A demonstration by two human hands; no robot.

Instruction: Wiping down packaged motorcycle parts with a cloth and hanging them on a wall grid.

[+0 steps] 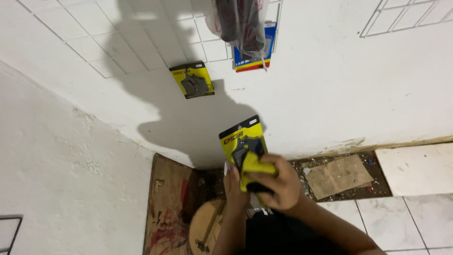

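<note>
My hands meet low in the middle of the view, in front of a white wall corner. My right hand (279, 185) is closed around a small stack of yellow and black blister packs (255, 166). The front pack (242, 137) stands upright above my fingers and shows a dark grey pad inside. My left hand (234, 185) holds the same stack from its left side, with its fingers mostly hidden behind the packs. A matching yellow pack (192, 80) hangs on the white wire grid (141, 52) on the wall above.
A blue pack (267, 45) and a clear bag of dark parts (240, 23) hang higher on the grid. Below lie a stained wooden board (165, 208), a round wooden stool top with a hammer (207, 226), a cardboard scrap (337, 174) and floor tiles (415, 167).
</note>
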